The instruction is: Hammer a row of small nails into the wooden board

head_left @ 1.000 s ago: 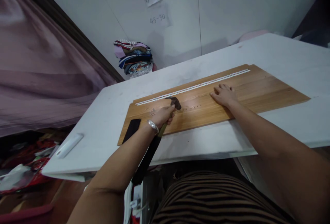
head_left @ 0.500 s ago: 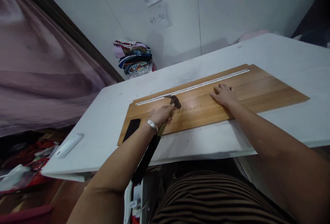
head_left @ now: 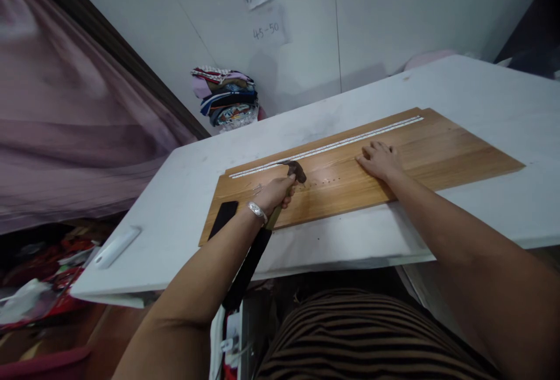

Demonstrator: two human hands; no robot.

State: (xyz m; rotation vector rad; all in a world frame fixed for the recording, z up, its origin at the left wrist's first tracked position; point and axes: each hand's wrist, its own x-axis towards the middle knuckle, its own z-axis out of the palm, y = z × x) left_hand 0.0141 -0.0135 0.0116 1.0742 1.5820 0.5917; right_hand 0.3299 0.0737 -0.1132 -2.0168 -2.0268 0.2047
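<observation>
My left hand (head_left: 275, 193), with a silver bracelet at the wrist, is closed round the claw hammer (head_left: 296, 170) just below its head. The hammer's long black grip (head_left: 248, 266) slopes back past the table's front edge. Under the head lies the wooden board (head_left: 455, 152), where a row of small dark nail heads or holes (head_left: 330, 181) runs to the right. Several loose nails (head_left: 257, 188) rest left of the hammer. My right hand (head_left: 380, 160) lies on the board right of that row, fingers a little spread and holding nothing.
A white measuring strip (head_left: 332, 146) lies along the board's far side. A black flat object (head_left: 223, 219) sits at its left end. The white table (head_left: 175, 211) also bears a white oblong object (head_left: 117, 247). Folded clothes (head_left: 228, 100) are stacked by the wall.
The hammer head and my left hand have shifted only very slightly. My right hand stays in the same place on the board.
</observation>
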